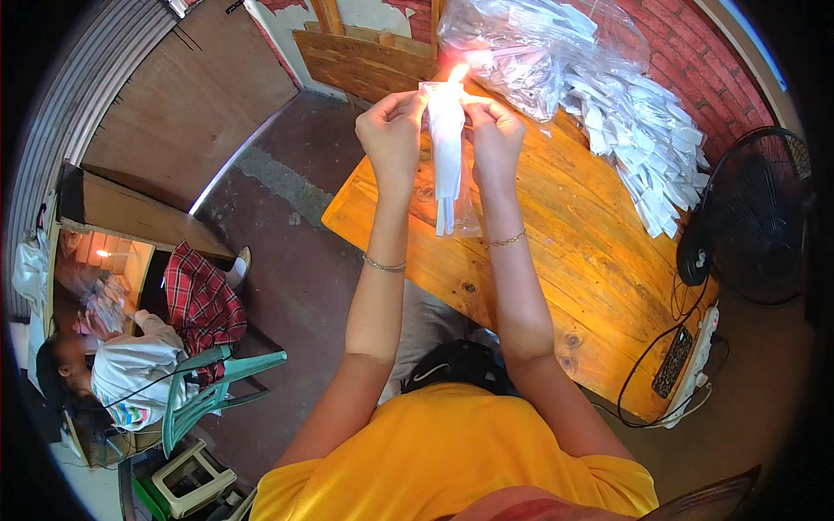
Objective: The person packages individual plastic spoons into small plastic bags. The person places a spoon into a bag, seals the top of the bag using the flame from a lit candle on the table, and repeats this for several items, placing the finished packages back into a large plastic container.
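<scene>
My left hand pinches the upper left corner of a clear plastic pouch. At the opposite upper corner, my right hand grips the same pouch between thumb and fingers. White folded, paper-like pieces fill it lengthwise, and its lower end hangs towards me over the wooden table. A bright flame burns right at the pouch's top edge, between my hands. What bears the flame is hidden behind the pouch and by glare.
Many filled pouches lie heaped at the table's far right, beside a large clear bag. A black fan and a power strip stand right. A person sits at left on a green plastic chair, near another flame.
</scene>
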A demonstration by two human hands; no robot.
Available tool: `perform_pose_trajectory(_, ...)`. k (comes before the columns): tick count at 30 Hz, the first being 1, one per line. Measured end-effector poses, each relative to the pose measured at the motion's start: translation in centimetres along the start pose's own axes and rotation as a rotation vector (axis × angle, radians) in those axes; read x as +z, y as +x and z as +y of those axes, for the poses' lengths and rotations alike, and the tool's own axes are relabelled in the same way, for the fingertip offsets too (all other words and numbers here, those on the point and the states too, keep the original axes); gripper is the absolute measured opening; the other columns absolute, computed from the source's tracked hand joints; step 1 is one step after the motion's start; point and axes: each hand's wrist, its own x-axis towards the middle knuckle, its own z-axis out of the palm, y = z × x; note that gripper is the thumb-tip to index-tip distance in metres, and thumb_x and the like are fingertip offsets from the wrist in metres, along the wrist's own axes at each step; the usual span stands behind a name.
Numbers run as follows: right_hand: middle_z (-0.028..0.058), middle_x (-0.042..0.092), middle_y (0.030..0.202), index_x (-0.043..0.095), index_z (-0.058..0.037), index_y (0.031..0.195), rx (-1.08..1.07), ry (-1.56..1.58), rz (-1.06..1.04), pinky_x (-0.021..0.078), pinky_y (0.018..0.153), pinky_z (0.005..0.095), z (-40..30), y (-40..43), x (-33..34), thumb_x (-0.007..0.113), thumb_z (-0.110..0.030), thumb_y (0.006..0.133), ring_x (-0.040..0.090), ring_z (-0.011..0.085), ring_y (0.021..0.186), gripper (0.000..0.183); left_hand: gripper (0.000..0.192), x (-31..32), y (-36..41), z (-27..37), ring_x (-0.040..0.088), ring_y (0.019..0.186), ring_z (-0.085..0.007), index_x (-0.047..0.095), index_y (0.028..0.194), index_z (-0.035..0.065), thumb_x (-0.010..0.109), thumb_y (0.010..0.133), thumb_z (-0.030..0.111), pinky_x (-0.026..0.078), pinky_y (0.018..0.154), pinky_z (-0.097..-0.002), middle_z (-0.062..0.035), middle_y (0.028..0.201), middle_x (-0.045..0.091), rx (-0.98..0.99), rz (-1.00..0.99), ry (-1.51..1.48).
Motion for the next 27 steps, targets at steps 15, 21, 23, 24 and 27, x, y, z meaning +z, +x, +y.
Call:
perform_pose_trajectory(15,0.0006,0.059,0.065,0.063,0.0037,0.076,-0.077,-0.053,-0.017,0.0363,0.047,0.0182,-0.3,0.5,-0.2,0.059,-0.006,0.078,0.047,0.003,0.053,0.01,0.011,0.6,0.4,-0.4,0.054,0.058,-0.006,0.063,0.08,-0.0067,0.061,0.076,0.004,0.045,0.052,-0.0196,-0.0038,0.067,0.06,-0.015,0.011,0.001)
perform_pose_trajectory(21,0.0016,0.06,0.068,0.063,0.0042,0.076,-0.087,0.013,-0.002,0.0392,0.052,0.0177,-0.3,0.9,-1.2,0.059,-0.005,0.078,0.051,0.004,0.058,0.01,0.01,1.7,0.4,-1.1,0.052,0.055,-0.0052,0.063,0.077,-0.0064,0.06,0.076,0.003,0.042,0.049,-0.0189,-0.0038,0.065,0.06,-0.038,-0.024,-0.081)
perform_pose_trajectory(23,0.0017,0.06,0.068,0.063,0.0042,0.076,-0.097,-0.007,0.014,0.0392,0.052,0.0175,-0.4,1.1,-1.6,0.059,-0.005,0.078,0.051,0.0039,0.058,0.01,0.01,2.0,0.4,-1.1,0.053,0.055,-0.0057,0.063,0.078,-0.0064,0.06,0.076,0.003,0.043,0.049,-0.0191,-0.0045,0.066,0.061,-0.045,-0.035,-0.073)
perform_pose_trajectory(24,0.0018,0.06,0.068,0.063,0.0042,0.076,-0.106,-0.026,0.029,0.0393,0.053,0.0173,-0.4,1.1,-1.8,0.06,-0.005,0.078,0.051,0.0039,0.058,0.01,0.01,2.2,0.2,-1.0,0.053,0.055,-0.0064,0.063,0.078,-0.0064,0.06,0.076,0.003,0.044,0.048,-0.0197,-0.005,0.066,0.061,-0.074,-0.046,-0.095)
perform_pose_trajectory(27,0.0023,0.061,0.068,0.063,0.0045,0.077,-0.099,-0.047,0.051,0.0405,0.053,0.0177,-1.0,0.8,-2.0,0.06,-0.006,0.078,0.052,0.0042,0.058,0.011,0.01,2.6,-0.1,-0.6,0.055,0.055,-0.0079,0.063,0.078,-0.0065,0.059,0.075,0.003,0.046,0.048,-0.021,-0.006,0.066,0.061,-0.104,-0.064,-0.115)
